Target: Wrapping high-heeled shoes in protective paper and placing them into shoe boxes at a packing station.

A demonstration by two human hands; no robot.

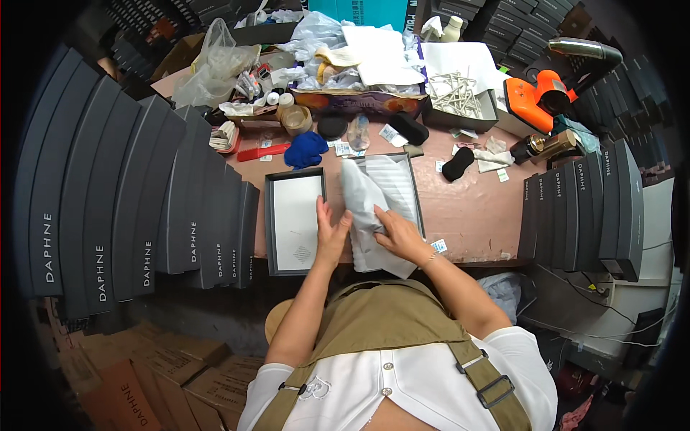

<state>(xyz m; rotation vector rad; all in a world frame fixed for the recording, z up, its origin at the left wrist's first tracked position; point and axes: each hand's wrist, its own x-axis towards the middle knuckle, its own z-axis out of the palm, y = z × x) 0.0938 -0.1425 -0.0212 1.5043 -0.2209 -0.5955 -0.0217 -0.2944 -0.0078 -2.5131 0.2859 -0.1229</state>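
Note:
A long bundle in white tissue paper (361,188) lies tilted over the left part of an open grey shoebox (418,188). My right hand (399,234) is closed on the bundle's tissue, its fingers bent over the right side. My left hand (332,231) is open, fingers apart and pointing away from me, its thumb against the bundle's left side. Beside it lies an open shallow grey box lid (269,215) with a white inside. Ribbed white wrapping (395,179) shows in the shoebox to the right of the bundle. What the tissue wraps is hidden.
Stacked dark shoeboxes stand at left (154,194) and right (586,208). Behind the work lie a blue cloth (306,150), black pads (458,164) and a red comb (260,152). Farther back are a box of white sticks (460,97) and an orange tool (528,100).

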